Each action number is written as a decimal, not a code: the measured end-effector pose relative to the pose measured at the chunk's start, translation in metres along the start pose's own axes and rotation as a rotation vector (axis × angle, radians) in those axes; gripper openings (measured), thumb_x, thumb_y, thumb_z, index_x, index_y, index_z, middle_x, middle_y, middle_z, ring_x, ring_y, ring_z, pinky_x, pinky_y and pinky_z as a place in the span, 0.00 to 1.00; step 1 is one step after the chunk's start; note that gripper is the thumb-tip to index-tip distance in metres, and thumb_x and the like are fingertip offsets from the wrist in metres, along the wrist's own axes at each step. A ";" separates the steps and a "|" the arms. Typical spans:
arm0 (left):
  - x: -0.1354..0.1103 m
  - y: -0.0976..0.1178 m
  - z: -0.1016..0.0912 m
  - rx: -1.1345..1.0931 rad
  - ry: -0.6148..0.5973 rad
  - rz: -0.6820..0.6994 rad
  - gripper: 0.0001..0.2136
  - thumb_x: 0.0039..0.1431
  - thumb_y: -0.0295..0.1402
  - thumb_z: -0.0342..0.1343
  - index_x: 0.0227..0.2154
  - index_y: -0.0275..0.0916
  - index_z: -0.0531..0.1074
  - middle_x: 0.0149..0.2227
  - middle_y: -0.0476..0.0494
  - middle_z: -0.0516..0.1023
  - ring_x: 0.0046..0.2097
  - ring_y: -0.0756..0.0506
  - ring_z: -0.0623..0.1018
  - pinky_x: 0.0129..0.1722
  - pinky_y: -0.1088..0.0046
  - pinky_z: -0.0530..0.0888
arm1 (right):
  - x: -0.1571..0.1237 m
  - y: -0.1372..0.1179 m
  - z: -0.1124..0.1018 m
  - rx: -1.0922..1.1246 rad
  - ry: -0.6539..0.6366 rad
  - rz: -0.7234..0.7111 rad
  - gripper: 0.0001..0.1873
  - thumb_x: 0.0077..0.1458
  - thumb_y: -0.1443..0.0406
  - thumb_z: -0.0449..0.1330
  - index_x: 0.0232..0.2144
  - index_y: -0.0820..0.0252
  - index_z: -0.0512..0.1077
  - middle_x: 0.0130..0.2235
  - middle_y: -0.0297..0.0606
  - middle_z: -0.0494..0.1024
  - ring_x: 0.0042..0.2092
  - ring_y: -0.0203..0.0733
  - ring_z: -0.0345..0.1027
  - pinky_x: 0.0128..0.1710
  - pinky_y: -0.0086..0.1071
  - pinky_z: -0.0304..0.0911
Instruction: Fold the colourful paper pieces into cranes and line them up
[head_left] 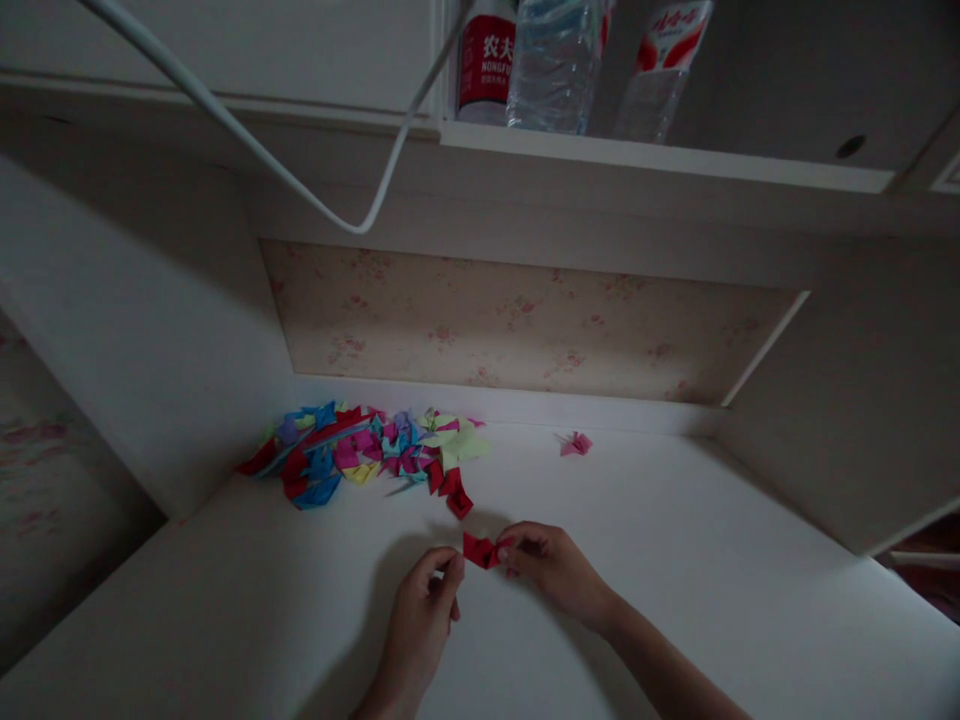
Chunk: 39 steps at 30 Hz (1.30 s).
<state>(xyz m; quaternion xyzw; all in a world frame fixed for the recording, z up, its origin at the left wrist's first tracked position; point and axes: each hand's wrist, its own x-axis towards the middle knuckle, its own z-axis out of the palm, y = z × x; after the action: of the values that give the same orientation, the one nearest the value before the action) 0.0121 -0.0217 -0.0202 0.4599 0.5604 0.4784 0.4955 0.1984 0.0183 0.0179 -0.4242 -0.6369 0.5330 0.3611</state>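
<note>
A small piece of red folded paper [481, 551] is held just above the white desk, in front of me. My right hand [551, 568] pinches its right end between thumb and fingertips. At the left edge of the paper, the thumb and forefinger of my left hand [427, 605] are closed together on its corner. Just beyond lie several red folded pieces [459, 502], at the near end of a heap of colourful folded paper [360, 445] in blue, pink, purple, yellow and green. A single pink folded paper piece [576, 444] rests apart, farther right.
The white desktop [637, 560] sits in a niche with a floral back wall [517, 320] and side panels. Above it is a shelf [675, 165] with several plastic bottles [555, 65]. A white cable [300, 185] hangs in a loop at the upper left.
</note>
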 end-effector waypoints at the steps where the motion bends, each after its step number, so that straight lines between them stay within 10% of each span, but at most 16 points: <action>1: 0.000 0.000 0.000 0.004 -0.002 -0.006 0.23 0.52 0.52 0.53 0.37 0.34 0.72 0.16 0.54 0.63 0.18 0.52 0.63 0.16 0.80 0.57 | 0.000 0.003 -0.005 -0.006 0.009 0.004 0.15 0.50 0.54 0.62 0.30 0.61 0.76 0.27 0.35 0.75 0.28 0.36 0.65 0.30 0.29 0.60; 16: 0.003 0.004 0.001 -0.070 -0.028 -0.029 0.17 0.52 0.48 0.52 0.29 0.36 0.68 0.27 0.50 0.68 0.19 0.54 0.66 0.14 0.81 0.57 | 0.041 0.017 -0.197 -0.803 0.394 0.008 0.12 0.49 0.57 0.58 0.33 0.56 0.75 0.30 0.39 0.78 0.32 0.44 0.71 0.33 0.33 0.60; 39: 0.007 0.001 -0.002 -0.019 -0.086 -0.031 0.15 0.56 0.44 0.50 0.30 0.36 0.69 0.26 0.50 0.68 0.19 0.54 0.66 0.15 0.81 0.59 | 0.059 0.068 -0.232 -1.152 0.304 0.103 0.15 0.56 0.62 0.48 0.40 0.57 0.73 0.38 0.40 0.79 0.38 0.45 0.72 0.36 0.31 0.60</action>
<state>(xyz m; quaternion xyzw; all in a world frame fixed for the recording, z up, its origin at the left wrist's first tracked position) 0.0100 -0.0152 -0.0202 0.4667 0.5411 0.4557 0.5307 0.3988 0.1640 -0.0091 -0.6534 -0.7433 0.0519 0.1335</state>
